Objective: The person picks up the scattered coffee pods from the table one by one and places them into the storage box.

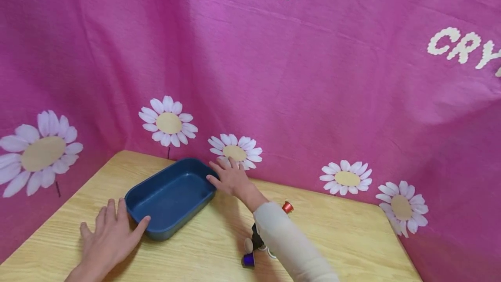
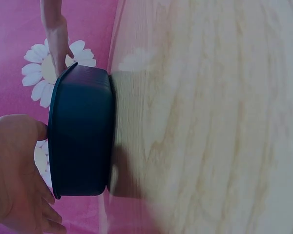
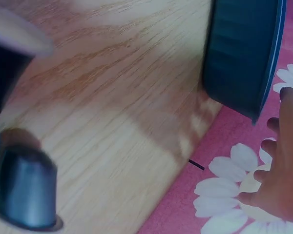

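In the head view, the tray [image 1: 172,201] sits on the tabletop [image 1: 336,234], with the left hand [image 1: 109,238] at its near-left end, fingers spread and thumb out over the rim, while the right hand [image 1: 232,179] reaches to its far-right end, arm in a pale sleeve [image 1: 289,238], with coffee pods [image 1: 248,260] to its right. From the left wrist, the hands are well apart at opposite ends of the tray, the left thumb at its rim. From the right wrist, the right hand's fingers extend just beside the tray's rim, clamped on nothing.
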`<state>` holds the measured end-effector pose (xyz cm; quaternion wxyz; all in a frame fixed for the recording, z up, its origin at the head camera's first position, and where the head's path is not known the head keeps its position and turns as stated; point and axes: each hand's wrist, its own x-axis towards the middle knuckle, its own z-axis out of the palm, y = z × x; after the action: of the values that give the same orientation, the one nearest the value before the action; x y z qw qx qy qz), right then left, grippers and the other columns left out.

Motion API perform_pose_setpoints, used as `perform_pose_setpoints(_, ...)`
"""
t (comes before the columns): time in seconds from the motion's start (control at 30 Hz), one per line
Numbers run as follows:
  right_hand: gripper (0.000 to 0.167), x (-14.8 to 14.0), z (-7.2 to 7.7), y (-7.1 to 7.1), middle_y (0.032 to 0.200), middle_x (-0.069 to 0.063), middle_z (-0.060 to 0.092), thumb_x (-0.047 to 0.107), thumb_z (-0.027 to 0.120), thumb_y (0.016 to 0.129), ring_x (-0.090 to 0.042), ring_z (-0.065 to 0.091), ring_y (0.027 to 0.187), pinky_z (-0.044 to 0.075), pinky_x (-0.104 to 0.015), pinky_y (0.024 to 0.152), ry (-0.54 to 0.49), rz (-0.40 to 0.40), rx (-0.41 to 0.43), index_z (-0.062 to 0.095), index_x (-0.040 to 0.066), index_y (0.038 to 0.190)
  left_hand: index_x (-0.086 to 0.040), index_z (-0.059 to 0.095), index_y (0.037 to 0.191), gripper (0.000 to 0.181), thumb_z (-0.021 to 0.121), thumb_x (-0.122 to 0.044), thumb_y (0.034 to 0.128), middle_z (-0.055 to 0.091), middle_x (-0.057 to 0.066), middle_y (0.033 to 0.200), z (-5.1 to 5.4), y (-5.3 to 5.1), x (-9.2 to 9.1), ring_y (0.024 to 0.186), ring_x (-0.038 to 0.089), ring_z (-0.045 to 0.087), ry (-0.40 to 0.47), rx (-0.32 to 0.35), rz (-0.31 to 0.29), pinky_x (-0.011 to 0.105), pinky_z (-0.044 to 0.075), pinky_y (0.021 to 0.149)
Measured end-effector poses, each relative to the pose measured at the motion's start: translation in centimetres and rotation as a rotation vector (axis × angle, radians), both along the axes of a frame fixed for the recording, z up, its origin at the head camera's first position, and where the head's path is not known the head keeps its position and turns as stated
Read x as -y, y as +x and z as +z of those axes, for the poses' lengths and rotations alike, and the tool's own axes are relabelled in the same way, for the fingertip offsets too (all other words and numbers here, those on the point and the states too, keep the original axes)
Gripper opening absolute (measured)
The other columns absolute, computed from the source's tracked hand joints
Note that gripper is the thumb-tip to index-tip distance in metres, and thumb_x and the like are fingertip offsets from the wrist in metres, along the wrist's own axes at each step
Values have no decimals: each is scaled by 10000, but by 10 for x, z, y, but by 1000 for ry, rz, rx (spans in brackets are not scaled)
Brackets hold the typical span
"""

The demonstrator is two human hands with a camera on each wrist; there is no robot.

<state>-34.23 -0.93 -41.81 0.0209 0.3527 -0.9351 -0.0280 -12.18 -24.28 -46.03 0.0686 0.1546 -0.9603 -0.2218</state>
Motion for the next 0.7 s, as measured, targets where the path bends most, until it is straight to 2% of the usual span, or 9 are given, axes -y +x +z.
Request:
perform_pose_setpoints(0.23, 554, 7, -7, 0, 1603, -7, 324, 528, 349, 1047, -348, 234, 1466, 289, -591, 1119, 1, 2, 25, 356, 321, 1561, 226, 206, 1433, 1081, 453, -699, 931, 151, 494, 1430, 0, -3, 2, 1290, 636, 169, 15, 43, 9, 854, 43, 923)
perform_pose_setpoints(0.43, 565, 8, -10, -2, 1602, 3, 325, 516, 367, 1046, -345, 237, 1465, 297, -596, 1111, -21, -22, 24, 334, 308, 1571, 220, 195, 1443, 1069, 491, -669, 929, 139, 478, 1452, 1, -4, 3, 1299, 641, 152, 33, 47, 9, 849, 25, 935)
perform_pose_setpoints(0.7, 604, 6, -14, -5, 1623, -2, 285, 507, 404, 1041, -372, 220, 1474, 259, -582, 1139, 4, -67, 87, 304, 266, 1585, 195, 188, 1464, 1042, 529, -631, 927, 138, 470, 1453, -4, -5, 7, 1294, 646, 149, 46, 51, -1, 859, 24, 922)
